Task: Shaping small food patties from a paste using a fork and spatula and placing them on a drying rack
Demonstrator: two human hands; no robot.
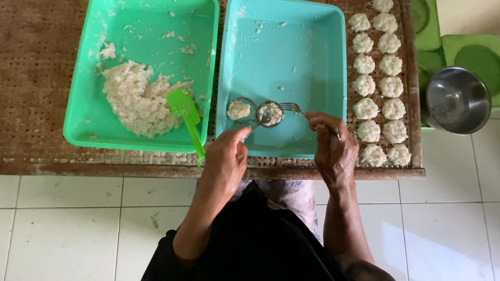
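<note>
Rice mould [270, 113], a small metal ring packed w/ white sticky rice, sits in the blue tray [291, 67] at centre frame, near the tray's lower edge. A 2nd ring mould [240, 110], also filled, lies just beside it to the left, touching or nearly so; can't tell which.

Head view: left hand [225, 161], lower centre, fingers curled, pinches a thin metal handle that reaches up to the right-hand mould. Right hand [333, 145], just right of it, closed round a fork [292, 108] whose tines rest at that mould's rim.

Upper left of frame: green tray [88, 104] w/ a lump of rice mix [136, 99] and a green spatula [187, 117] leaning over its lower edge, handle pointing down to the mat's border. Both trays sit side by side on a woven mat [36, 78].

Right of the blue tray: two rows of round rice cakes [379, 93] laid on the mat, running top to bottom. Far right: steel bowl [457, 100], tilted, w/ green trays [482, 52] under and behind it. Bottom of frame: white tiled floor [67, 229] and the person's dark clothing.
</note>
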